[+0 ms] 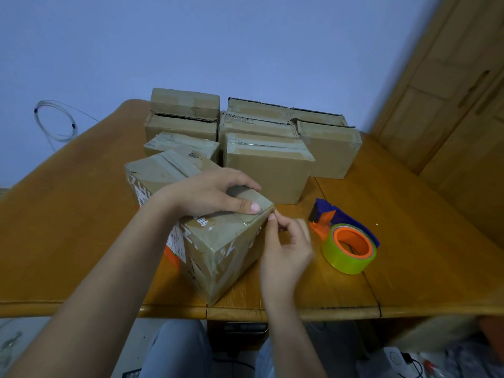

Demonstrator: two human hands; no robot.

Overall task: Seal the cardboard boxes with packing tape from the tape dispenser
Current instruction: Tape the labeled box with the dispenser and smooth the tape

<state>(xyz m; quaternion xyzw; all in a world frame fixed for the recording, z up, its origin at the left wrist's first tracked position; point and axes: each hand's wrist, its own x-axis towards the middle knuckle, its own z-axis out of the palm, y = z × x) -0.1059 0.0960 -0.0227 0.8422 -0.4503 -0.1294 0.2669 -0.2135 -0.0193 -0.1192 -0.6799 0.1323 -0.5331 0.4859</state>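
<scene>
A worn cardboard box (218, 241) with old labels and clear tape stands near the table's front edge, turned at an angle. My left hand (212, 192) rests on its top, fingers and thumb laid over the right end of the lid. At the box's right top corner, my right hand (286, 241) brings thumb and forefinger together as if pinching a tape end; no tape is plainly visible between them. The tape dispenser (346, 236), blue and orange with a yellow-green roll, lies on the table to the right of the box, untouched.
Several more cardboard boxes (267, 165) are stacked and lined up behind, toward the wall. The wooden table (409, 241) has a seam at its right part. A wooden cabinet (450, 105) stands at the right. A coiled cable (54, 121) hangs on the wall at the left.
</scene>
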